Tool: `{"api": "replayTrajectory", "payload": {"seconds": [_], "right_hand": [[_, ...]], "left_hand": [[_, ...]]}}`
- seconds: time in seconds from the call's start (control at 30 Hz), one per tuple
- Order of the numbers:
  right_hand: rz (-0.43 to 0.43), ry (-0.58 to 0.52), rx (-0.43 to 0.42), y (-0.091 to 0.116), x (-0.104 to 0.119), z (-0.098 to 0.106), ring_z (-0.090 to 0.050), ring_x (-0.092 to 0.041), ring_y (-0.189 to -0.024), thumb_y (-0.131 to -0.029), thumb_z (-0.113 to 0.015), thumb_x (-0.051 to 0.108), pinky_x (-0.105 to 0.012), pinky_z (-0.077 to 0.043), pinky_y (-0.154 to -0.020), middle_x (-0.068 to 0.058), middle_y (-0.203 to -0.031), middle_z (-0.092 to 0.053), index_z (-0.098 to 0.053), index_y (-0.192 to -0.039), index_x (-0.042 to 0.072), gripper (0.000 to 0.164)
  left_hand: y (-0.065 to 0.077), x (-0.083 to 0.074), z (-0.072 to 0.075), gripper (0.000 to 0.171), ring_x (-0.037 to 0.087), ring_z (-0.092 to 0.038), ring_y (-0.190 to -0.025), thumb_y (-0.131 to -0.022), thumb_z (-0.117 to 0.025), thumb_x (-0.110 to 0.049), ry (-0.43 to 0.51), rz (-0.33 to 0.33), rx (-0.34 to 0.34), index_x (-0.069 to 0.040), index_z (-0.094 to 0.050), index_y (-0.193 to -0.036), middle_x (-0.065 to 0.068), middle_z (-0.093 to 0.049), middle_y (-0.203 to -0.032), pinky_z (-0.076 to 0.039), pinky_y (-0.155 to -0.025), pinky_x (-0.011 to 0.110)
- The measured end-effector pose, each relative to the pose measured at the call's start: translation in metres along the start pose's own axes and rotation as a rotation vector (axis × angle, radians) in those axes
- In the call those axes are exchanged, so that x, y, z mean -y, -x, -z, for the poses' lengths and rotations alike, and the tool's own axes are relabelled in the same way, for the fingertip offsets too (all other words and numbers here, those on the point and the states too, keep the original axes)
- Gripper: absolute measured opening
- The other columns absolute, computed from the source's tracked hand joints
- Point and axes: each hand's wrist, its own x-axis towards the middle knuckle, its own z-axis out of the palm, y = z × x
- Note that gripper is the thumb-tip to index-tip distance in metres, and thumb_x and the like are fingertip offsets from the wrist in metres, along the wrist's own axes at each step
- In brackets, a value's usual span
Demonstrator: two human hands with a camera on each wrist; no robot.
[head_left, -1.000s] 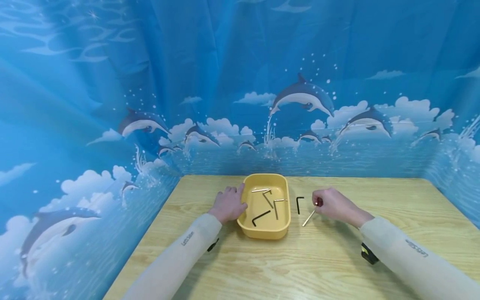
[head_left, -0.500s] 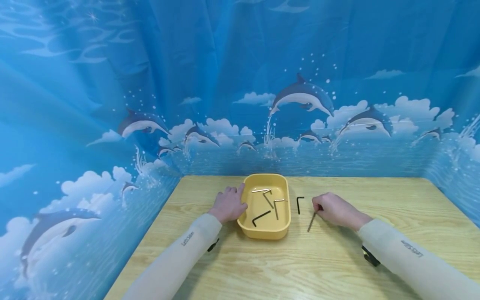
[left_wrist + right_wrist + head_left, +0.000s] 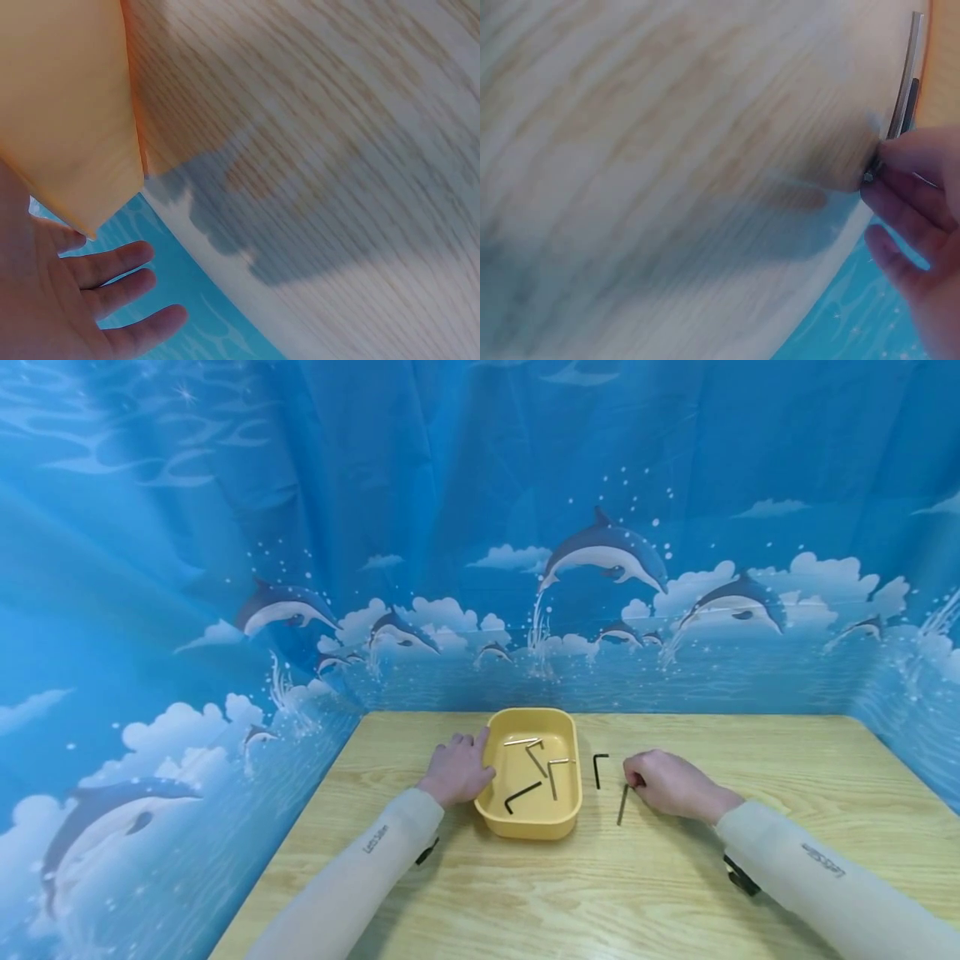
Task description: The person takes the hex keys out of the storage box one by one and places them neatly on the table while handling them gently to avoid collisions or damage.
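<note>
A yellow plastic bin [image 3: 528,829] stands on the table with several L-shaped hex keys inside, among them a black hex key [image 3: 522,797]. My left hand [image 3: 456,768] rests on its left rim; the left wrist view shows several fingers [image 3: 120,264] extended beside the bin's wall. To the bin's right, my right hand [image 3: 667,781] pinches a silver-grey hex key [image 3: 622,806] near its bend between thumb and fingertips, low over the table. The key's long arm [image 3: 905,75] sticks out past the thumb in the right wrist view. Between bin and right hand lies another black hex key [image 3: 597,770].
The wood-grain table [image 3: 555,893] meets a blue dolphin-print curtain [image 3: 450,527] at its back and sides. A dark device [image 3: 741,875] is strapped under the right wrist.
The pinched hex key has turned in my right hand, its long arm now pointing more nearly toward me and looking grey instead of shiny. My left hand and the bin stay put.
</note>
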Motion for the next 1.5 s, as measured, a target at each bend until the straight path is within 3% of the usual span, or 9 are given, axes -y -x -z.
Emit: {"api": "replayTrajectory", "payload": {"seconds": [0.23, 0.37, 0.47, 0.6, 0.73, 0.97, 1.5], "right_hand": [[-0.049, 0.057, -0.025, 0.003, 0.010, -0.002, -0.044, -0.006, -0.054, -0.087, -0.072, 0.015, -0.026, -0.039, -0.052, 0.010, -0.062, -0.052, -0.059, -0.067, 0.021, 0.024], [-0.134, 0.036, 0.045, 0.005, 0.023, -0.002, -0.034, -0.007, -0.046, -0.090, -0.071, 0.031, -0.025, -0.031, -0.047, 0.009, -0.052, -0.041, -0.050, -0.057, 0.022, 0.040], [-0.188, 0.013, 0.105, 0.005, 0.032, -0.002, -0.037, -0.008, -0.047, -0.089, -0.072, 0.035, -0.027, -0.035, -0.048, 0.009, -0.052, -0.044, -0.053, -0.057, 0.021, 0.040], [-0.261, -0.013, 0.158, 0.002, 0.037, -0.003, -0.039, -0.009, -0.047, -0.086, -0.071, 0.029, -0.027, -0.037, -0.048, 0.008, -0.052, -0.045, -0.056, -0.057, 0.019, 0.035], [-0.323, -0.041, 0.181, -0.001, 0.038, -0.002, -0.033, -0.009, -0.045, -0.085, -0.068, 0.019, -0.026, -0.032, -0.046, 0.006, -0.050, -0.036, -0.052, -0.053, 0.017, 0.035], [-0.365, -0.038, 0.143, -0.004, 0.036, -0.003, -0.043, -0.015, -0.051, -0.089, -0.064, 0.015, -0.029, -0.036, -0.048, -0.002, -0.060, -0.048, -0.053, -0.063, 0.013, 0.027], [-0.468, -0.138, 0.132, -0.025, 0.024, -0.005, -0.044, -0.014, -0.047, -0.091, -0.060, 0.012, -0.027, -0.038, -0.047, -0.001, -0.056, -0.049, -0.056, -0.063, 0.012, 0.029]], "left_hand": [[0.003, 0.000, 0.001, 0.071, 0.036, -0.041, -0.142, -0.102, -0.049, -0.044, 0.017, 0.011, 0.015, -0.014, -0.023, -0.162, 0.017, -0.048, -0.151, -0.040, -0.108, 0.059], [0.002, 0.001, -0.002, 0.072, 0.035, -0.041, -0.142, -0.102, -0.048, -0.044, 0.012, 0.018, 0.016, -0.015, -0.022, -0.162, 0.017, -0.048, -0.151, -0.040, -0.107, 0.059], [0.001, 0.002, -0.003, 0.072, 0.035, -0.041, -0.142, -0.102, -0.048, -0.044, 0.010, 0.024, 0.014, -0.016, -0.022, -0.162, 0.016, -0.048, -0.151, -0.040, -0.107, 0.059], [0.001, 0.002, -0.004, 0.071, 0.035, -0.042, -0.141, -0.102, -0.049, -0.044, 0.010, 0.025, 0.006, -0.016, -0.022, -0.162, 0.016, -0.049, -0.150, -0.041, -0.107, 0.059], [0.001, 0.002, -0.004, 0.071, 0.035, -0.043, -0.141, -0.102, -0.048, -0.044, 0.016, 0.021, 0.003, -0.015, -0.023, -0.162, 0.017, -0.049, -0.149, -0.041, -0.106, 0.059], [0.002, 0.001, -0.003, 0.071, 0.035, -0.041, -0.142, -0.102, -0.047, -0.044, 0.043, 0.010, 0.012, -0.016, -0.021, -0.162, 0.017, -0.048, -0.150, -0.040, -0.106, 0.060], [0.000, 0.001, -0.003, 0.070, 0.036, -0.043, -0.140, -0.102, -0.046, -0.043, 0.052, 0.001, -0.011, -0.016, -0.023, -0.162, 0.018, -0.050, -0.148, -0.041, -0.105, 0.060]]}}
